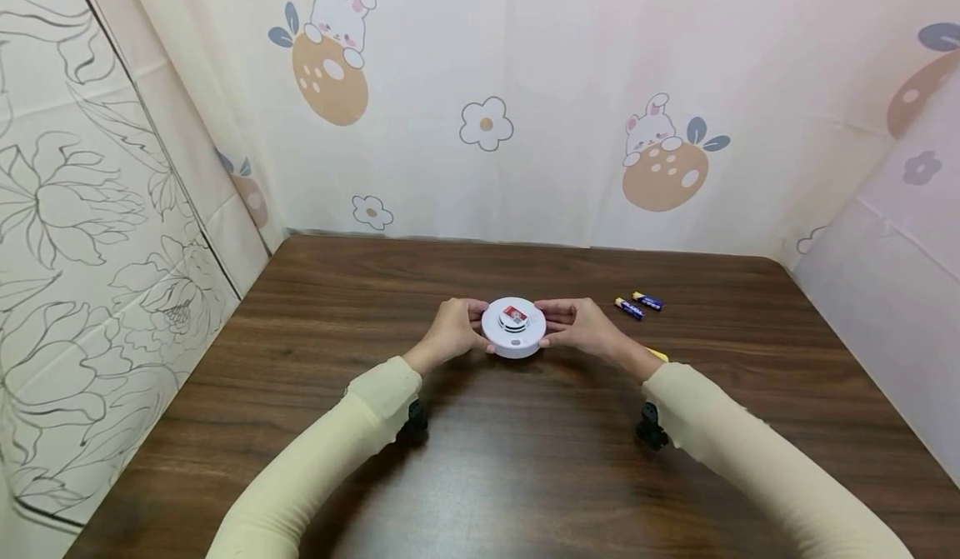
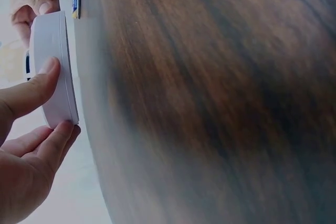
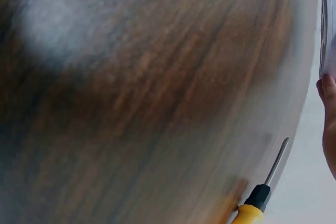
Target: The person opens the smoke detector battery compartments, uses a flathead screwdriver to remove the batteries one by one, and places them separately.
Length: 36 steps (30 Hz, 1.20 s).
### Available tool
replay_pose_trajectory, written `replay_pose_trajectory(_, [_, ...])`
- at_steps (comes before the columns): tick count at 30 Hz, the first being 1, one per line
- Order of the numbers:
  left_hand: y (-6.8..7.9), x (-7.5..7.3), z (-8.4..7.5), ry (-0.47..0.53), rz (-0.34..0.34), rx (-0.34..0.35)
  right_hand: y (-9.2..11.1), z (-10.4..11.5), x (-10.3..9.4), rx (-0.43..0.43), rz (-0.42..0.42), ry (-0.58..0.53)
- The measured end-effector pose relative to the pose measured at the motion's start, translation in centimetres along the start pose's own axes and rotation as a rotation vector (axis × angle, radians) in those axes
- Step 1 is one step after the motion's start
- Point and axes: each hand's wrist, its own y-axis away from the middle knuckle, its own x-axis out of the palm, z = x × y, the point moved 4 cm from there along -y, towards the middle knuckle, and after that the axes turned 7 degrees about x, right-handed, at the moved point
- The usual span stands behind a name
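Note:
Both hands hold a round white smoke detector (image 1: 514, 342) by its opposite sides, above the wooden table. Its vented top with a red label faces up in the head view. My left hand (image 1: 452, 331) grips the left edge, thumb on the near side. On the right edge, my right hand (image 1: 588, 326) pinches the rim between thumb and fingers. The left wrist view shows the detector's side wall (image 2: 50, 40) edge-on, with the left thumb pressed against it and fingertips at the base rim. Only part of the right hand (image 3: 329, 114) appears in the right wrist view.
Two blue-and-yellow batteries (image 1: 628, 308) lie on the table (image 1: 360, 292), right of the hands. A screwdriver (image 3: 257, 198) with a yellow and black handle lies near the right forearm, mostly hidden in the head view. Patterned curtains (image 1: 555, 167) border the table's back and sides.

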Motion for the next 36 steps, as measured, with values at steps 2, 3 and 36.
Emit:
replay_pose_trajectory(2, [0.0,0.1,0.0,-0.006,0.005,0.006,0.0,-0.1,0.0,0.007,0.0,0.001])
replay_pose_trajectory(3, [0.0,0.1,0.0,-0.009,0.007,0.011,0.0,-0.2,0.0,0.005,0.002,0.003])
replay_pose_trajectory(36, [-0.5,1.1,1.0,-0.121,0.046,0.045,-0.4,-1.5,0.5,-0.012,0.013,0.05])
